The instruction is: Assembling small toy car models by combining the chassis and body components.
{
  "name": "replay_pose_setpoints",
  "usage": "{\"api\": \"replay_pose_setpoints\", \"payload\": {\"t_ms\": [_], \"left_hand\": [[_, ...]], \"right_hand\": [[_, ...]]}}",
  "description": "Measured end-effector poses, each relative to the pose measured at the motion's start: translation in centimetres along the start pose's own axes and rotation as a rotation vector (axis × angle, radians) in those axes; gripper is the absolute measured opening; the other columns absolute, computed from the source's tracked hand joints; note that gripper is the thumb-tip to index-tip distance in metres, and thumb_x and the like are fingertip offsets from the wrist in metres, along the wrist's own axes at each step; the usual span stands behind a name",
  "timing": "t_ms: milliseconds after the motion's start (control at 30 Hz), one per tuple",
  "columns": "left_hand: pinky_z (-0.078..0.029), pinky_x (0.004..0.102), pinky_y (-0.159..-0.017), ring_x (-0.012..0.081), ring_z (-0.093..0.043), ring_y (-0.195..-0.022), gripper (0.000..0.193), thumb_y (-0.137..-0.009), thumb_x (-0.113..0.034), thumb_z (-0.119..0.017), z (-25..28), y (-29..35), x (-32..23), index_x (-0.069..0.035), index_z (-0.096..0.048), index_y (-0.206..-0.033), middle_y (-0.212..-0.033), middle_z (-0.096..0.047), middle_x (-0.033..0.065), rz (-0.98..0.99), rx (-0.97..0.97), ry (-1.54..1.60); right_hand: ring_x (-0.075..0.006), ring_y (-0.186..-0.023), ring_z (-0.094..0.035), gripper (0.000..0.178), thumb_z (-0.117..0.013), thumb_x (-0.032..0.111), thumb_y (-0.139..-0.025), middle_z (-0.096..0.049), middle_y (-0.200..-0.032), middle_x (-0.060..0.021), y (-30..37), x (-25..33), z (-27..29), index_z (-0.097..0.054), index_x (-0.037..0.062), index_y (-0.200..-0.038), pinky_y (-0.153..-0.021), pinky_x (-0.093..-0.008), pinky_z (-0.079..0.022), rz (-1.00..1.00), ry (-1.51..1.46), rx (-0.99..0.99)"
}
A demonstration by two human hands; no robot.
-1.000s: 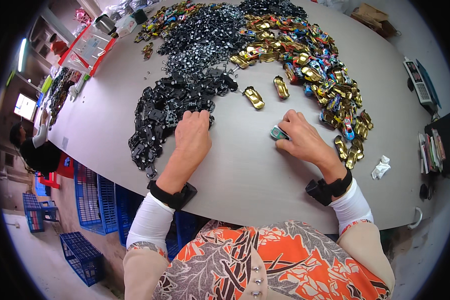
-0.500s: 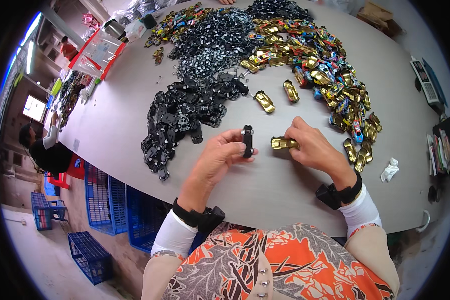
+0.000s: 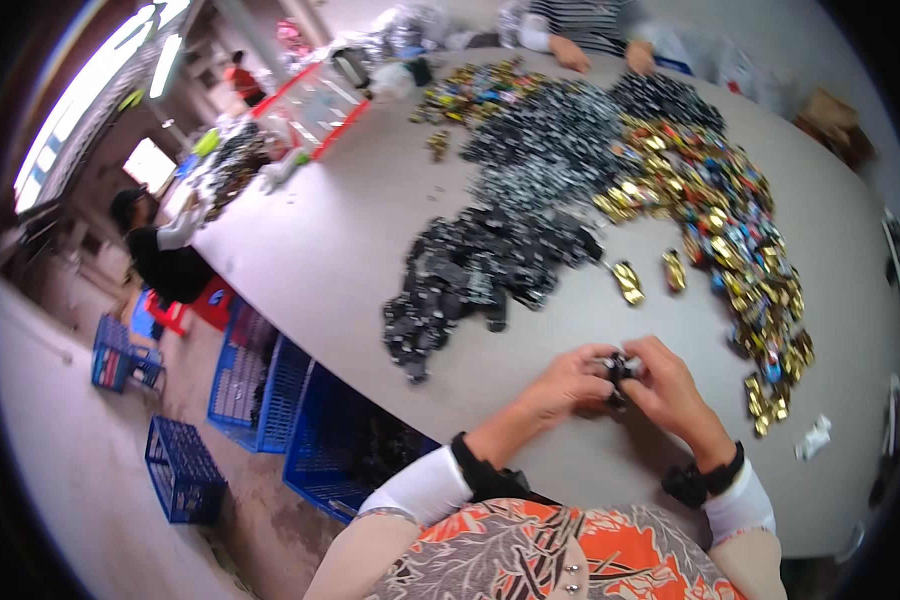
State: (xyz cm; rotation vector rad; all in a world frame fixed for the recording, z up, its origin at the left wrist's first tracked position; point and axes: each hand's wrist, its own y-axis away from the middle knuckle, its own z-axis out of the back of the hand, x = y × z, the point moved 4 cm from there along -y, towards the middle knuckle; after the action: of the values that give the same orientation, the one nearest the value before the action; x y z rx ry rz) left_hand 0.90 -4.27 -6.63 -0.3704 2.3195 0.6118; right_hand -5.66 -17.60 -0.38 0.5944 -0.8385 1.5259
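Both hands have come together since a moment ago, when they held a black part and a gold shell apart. Now the left hand and right hand pinch 1 small dark toy car piece between their fingertips, just above the grey desk. Beyond them lie a heap of black parts, 2 loose gold shells and a band of gold and coloured shells.

Single head view, looking steeply down from above the grip, sitting close over both hands; table stretching away beyond the grip.
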Motion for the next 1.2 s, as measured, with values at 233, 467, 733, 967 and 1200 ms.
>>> {"api": "replay_pose_setpoints", "payload": {"t_ms": [233, 467, 733, 967, 1200], "left_hand": [[-0.054, 0.03, -0.074, 0.0139, -0.062, -0.082, 0.056, -0.075, 0.002, -0.061, -1.0, 0.7, 0.5, -0.009, -0.044, -0.127, -0.096, -0.061, 0.0042, 0.032, 0.03, -0.064], [-0.055, 0.0388, -0.077, 0.0207, -0.062, -0.094, 0.051, -0.082, -0.006, -0.061, -1.6, 1.2, -4.9, -0.01, -0.043, -0.13, -0.107, -0.061, 0.0101, -0.123, 0.071, 0.09], [-0.057, 0.0405, -0.076, 0.0212, -0.062, -0.093, 0.048, -0.081, -0.002, -0.06, -4.2, 0.7, -5.7, -0.006, -0.045, -0.127, -0.104, -0.059, 0.0114, -0.119, 0.127, 0.059], [-0.057, 0.0422, -0.074, 0.023, -0.063, -0.094, 0.053, -0.081, -0.006, -0.061, -4.5, 0.7, -5.0, -0.003, -0.041, -0.129, -0.107, -0.061, 0.0149, -0.126, 0.181, 0.083], [-0.057, 0.0426, -0.076, 0.0229, -0.063, -0.093, 0.05, -0.083, -0.006, -0.06, -4.2, 0.7, -4.8, -0.003, -0.042, -0.129, -0.106, -0.06, 0.015, -0.107, 0.175, 0.142]], "right_hand": [[-0.0076, -0.068, -0.053, 0.029, -0.064, 0.001, -0.071, -0.054, -0.078, -0.0015, 1.2, -1.9, -1.4, -0.052, 0.0018, -0.097, -0.06, -0.0227, -0.043, -0.309, -0.598, 0.051], [-0.0086, -0.062, -0.053, 0.033, -0.065, 0.004, -0.071, -0.058, -0.078, -0.0019, -0.6, -1.4, 1.9, -0.057, 0.0001, -0.103, -0.051, -0.0219, -0.04, -0.278, -0.843, -0.081], [-0.0104, -0.079, -0.056, 0.037, -0.062, 0.012, -0.079, -0.059, -0.095, -0.0045, 0.2, -0.7, 3.2, -0.052, 0.0028, -0.114, -0.055, -0.0224, -0.044, -0.161, -1.069, -0.031], [-0.0101, -0.081, -0.057, 0.034, -0.064, 0.011, -0.079, -0.06, -0.094, -0.0035, 0.6, -1.2, 3.2, -0.052, 0.0042, -0.11, -0.055, -0.023, -0.045, -0.152, -1.128, -0.052], [-0.0102, -0.077, -0.058, 0.032, -0.065, 0.012, -0.078, -0.061, -0.091, -0.0038, 0.5, -1.0, 3.1, -0.055, 0.0035, -0.107, -0.052, -0.0227, -0.045, -0.125, -1.094, -0.075]]}}
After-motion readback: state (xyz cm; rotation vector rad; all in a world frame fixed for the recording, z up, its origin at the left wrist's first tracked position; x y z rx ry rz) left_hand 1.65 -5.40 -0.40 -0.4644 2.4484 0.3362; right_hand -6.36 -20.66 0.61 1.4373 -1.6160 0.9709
